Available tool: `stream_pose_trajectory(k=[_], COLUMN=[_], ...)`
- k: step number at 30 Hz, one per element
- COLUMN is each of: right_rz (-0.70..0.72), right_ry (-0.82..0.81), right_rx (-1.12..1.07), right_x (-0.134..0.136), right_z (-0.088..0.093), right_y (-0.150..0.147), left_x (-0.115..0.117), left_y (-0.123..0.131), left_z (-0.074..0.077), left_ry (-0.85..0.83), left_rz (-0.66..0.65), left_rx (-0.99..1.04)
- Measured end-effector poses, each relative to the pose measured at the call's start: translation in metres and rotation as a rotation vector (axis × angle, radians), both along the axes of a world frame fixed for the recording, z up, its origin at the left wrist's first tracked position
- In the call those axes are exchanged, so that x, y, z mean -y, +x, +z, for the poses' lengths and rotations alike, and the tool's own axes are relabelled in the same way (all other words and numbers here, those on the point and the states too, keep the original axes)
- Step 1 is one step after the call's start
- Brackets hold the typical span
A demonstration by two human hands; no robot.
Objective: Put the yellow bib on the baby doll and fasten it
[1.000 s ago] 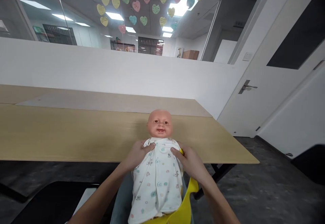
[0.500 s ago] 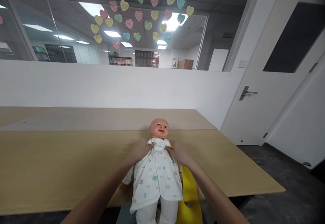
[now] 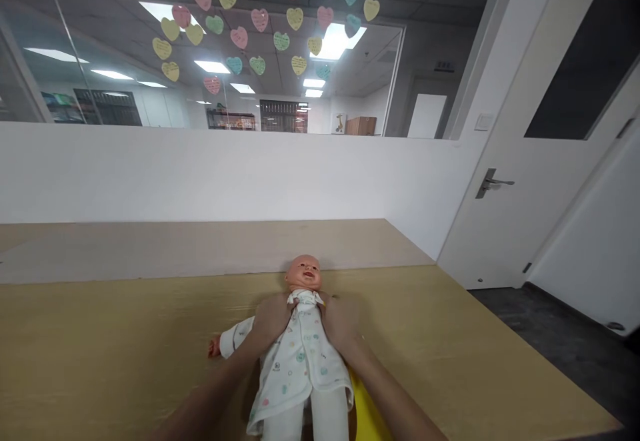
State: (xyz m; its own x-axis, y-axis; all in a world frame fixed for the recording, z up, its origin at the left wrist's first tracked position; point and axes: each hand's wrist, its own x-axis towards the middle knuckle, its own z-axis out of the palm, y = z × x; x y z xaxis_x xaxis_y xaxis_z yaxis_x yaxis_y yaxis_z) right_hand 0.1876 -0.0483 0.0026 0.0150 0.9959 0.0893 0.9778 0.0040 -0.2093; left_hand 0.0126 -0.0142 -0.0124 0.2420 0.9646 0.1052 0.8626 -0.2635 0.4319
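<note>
A baby doll (image 3: 304,273) lies face up on the table, its head toward the wall. It wears a white patterned jacket (image 3: 299,361) and white leggings (image 3: 330,415). My left hand (image 3: 273,317) is closed on the jacket near the collar, on the left side of the chest. On the other side of the collar, my right hand (image 3: 341,321) grips the cloth too, its fingertips partly hidden. The doll's arm on the left sticks out sideways, its small hand (image 3: 214,346) showing. Yellow material (image 3: 369,417) lies beside the legs, under my right forearm.
The wooden table (image 3: 125,347) reaches back to a white wall (image 3: 200,174). Heart-shaped paper notes (image 3: 259,19) are stuck on the window above. A white door (image 3: 505,227) with a metal handle (image 3: 493,183) stands at the right.
The doll now lies farther onto the table, with its arm on the left spread out. My hands have stayed at its collar. The camera view has shifted.
</note>
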Motion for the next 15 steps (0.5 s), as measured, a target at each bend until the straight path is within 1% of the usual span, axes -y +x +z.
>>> stream_pose_trajectory(k=[4, 7, 11, 15], right_rz=[0.0, -0.009, -0.048, -0.05], right_ry=[0.013, -0.003, -0.028, -0.092], right_rx=[0.04, 0.055, 0.053, -0.057], right_x=[-0.011, -0.015, -0.018, -0.017], right_z=[-0.014, -0.018, -0.017, -0.009], right_y=[0.002, 0.002, -0.001, 0.007], left_x=[-0.009, -0.014, -0.017, -0.02], left_y=[0.001, 0.0, 0.0, -0.001], left_z=[-0.007, -0.011, -0.017, -0.021], left_ry=[-0.018, -0.032, -0.045, -0.042], left_rz=[0.04, 0.041, 0.049, 0.076], left_rx=[-0.085, -0.12, -0.138, -0.143])
